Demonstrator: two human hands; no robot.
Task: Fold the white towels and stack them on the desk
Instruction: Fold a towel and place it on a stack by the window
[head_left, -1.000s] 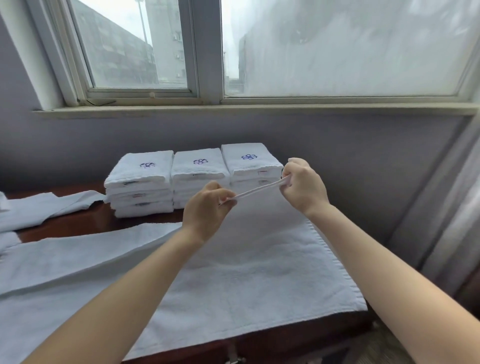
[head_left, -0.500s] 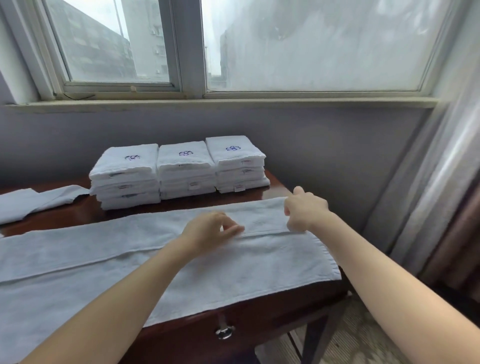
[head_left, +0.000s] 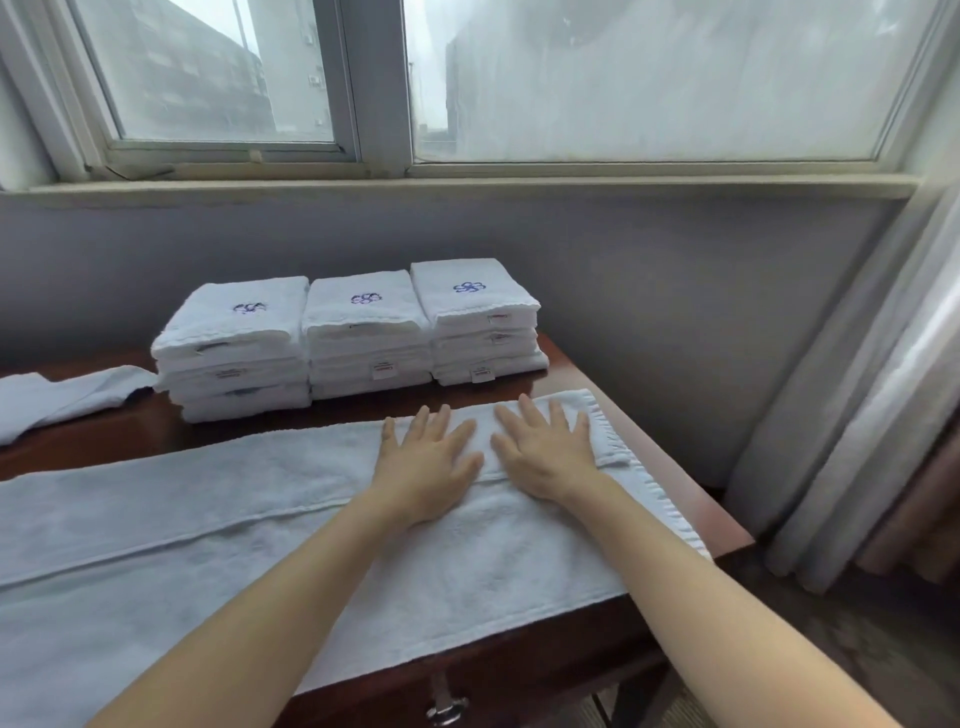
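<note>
View from a head-worn camera, looking down along two bare forearms. Nearest, a metal drawer pull sits in the front of a dark wooden desk. A long white towel lies across the desk from the left border of the view almost to the desk's right edge, and its near long edge lies at or just over the front edge. Its far long edge is folded toward the middle, leaving a seam along the length. The left hand and right hand lie side by side, palms down on that folded strip near the towel's right end. Their fingers are straight and spread, gripping nothing, pressing the cloth flat.

Beyond the hands comes a narrow strip of bare wood, then three stacks of folded towels in a row, touching, each apparently three high, with a blue emblem on top. To their left a loose towel lies unfolded.

The task looks well advanced: three stacks are done, this towel has only its first lengthwise fold, and the loose one waits. Room is tight. The stacks sit close to the wall, and bare desk shows only behind the towel and at the right end. A curtain hangs just past the right edge, below a window
</note>
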